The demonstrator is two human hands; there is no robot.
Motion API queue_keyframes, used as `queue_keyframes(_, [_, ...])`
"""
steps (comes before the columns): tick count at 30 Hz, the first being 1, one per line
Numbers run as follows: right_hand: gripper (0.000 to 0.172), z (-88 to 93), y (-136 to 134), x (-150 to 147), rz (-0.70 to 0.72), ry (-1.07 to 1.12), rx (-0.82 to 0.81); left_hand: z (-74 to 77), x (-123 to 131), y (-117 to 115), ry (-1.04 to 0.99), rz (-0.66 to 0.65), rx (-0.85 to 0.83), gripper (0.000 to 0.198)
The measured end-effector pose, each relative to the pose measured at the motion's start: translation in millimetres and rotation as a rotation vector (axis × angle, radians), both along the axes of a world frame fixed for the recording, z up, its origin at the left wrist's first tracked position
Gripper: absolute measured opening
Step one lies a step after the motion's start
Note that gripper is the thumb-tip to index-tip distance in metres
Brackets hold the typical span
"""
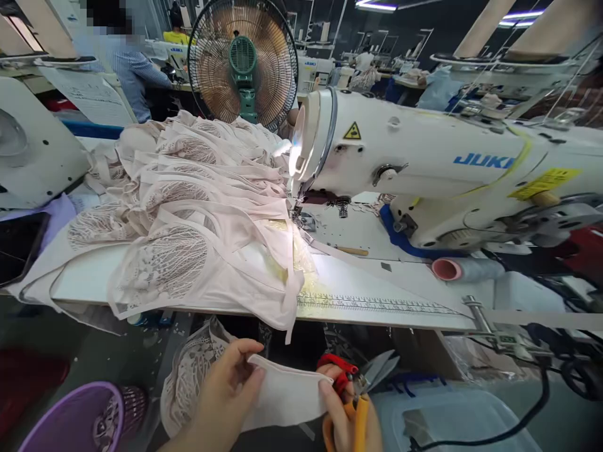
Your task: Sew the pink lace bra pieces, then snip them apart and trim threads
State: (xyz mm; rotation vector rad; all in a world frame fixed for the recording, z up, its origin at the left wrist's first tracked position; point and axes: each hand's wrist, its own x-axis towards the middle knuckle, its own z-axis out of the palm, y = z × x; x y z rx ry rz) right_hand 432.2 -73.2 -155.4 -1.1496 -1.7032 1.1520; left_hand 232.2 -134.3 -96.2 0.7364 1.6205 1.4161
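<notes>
My left hand (230, 389) is closed, pinching the top edge of a pale pink bra band (287, 395) below the table's front edge. The band's lace cup (188, 370) hangs to the left of this hand, partly behind it. My right hand (351, 417) grips scissors (377, 370) with red and orange handles, their blades apart and pointing to the upper right. Its thumb and a finger also hold the right end of the band, so the edge is stretched between both hands. Several more lace bras (188, 251) lie in a heap on the table above.
A white JUKI sewing machine (424, 150) stands on the right of the table, with a printed ruler (377, 304) along the front edge. Behind is a large fan (242, 63). A purple basket (75, 417) and a clear bin (452, 414) stand below; a phone (21, 245) lies left.
</notes>
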Motion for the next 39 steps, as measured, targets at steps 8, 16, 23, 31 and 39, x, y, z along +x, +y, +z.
queue_keyframes(8, [0.003, 31.2, -5, -23, 0.198, 0.016, 0.034, 29.6, -43, -9, -0.017, -0.401, -0.09, 0.019])
queue_keyframes(16, [0.016, 63.3, 1, -32, 0.529, -0.103, 0.079, 54.0, -27, 9, 0.655, -0.789, -0.04, 0.009])
queue_keyframes(23, [0.019, 66.2, 3, -29, 0.438, -0.006, -0.121, 37.6, -19, 16, 0.199, -0.694, -0.196, 0.022])
queue_keyframes(31, [0.022, 58.4, 2, -28, 0.345, 0.057, -0.247, 26.2, -27, 15, -0.038, -0.625, -0.323, 0.026])
queue_keyframes(39, [0.037, 55.2, -2, -44, 0.255, 0.206, -0.568, 26.5, -30, 7, 0.453, -0.546, -0.221, 0.026])
